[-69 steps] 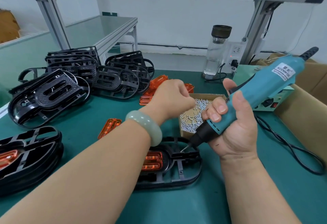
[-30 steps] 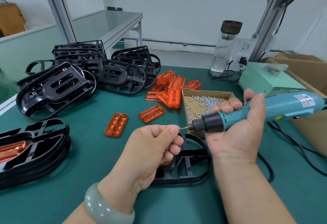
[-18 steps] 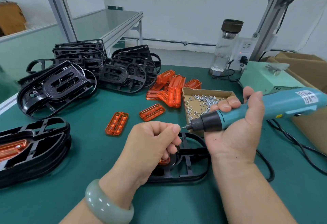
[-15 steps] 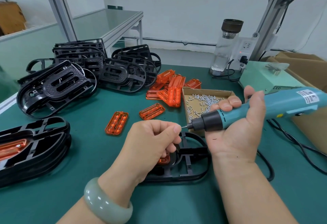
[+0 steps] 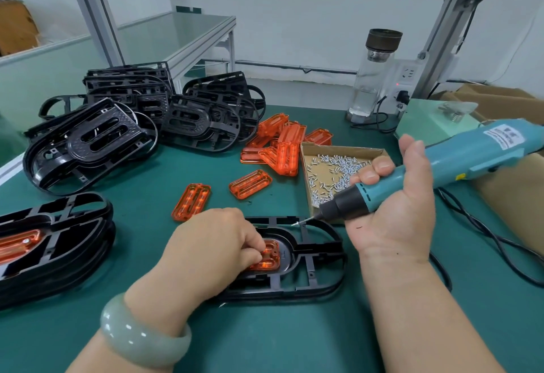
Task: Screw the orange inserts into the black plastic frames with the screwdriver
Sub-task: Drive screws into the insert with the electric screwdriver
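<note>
Green bench matting [image 5: 265, 340] lies under the black frame [image 5: 322, 286], where the left hand [image 5: 206, 243], fingers curled, pinches the orange insert [image 5: 269, 258] seated in it, while just right of that grip the right hand [image 5: 394, 219] wraps the teal screwdriver [image 5: 459, 163], bit tip over the frame's far rim.

The bench mat [image 5: 265, 328] is coloured deep green. Left of the brown cardboard box [image 5: 338, 148], translucent orange inserts [image 5: 284, 149] are seen; farther left, glossy black frames [image 5: 88, 143], one finely stippled. Silver screws [image 5: 338, 168] are held in the box. Right of it, the screwdriver [image 5: 471, 157] is coloured teal, with black nose and white label.
</note>
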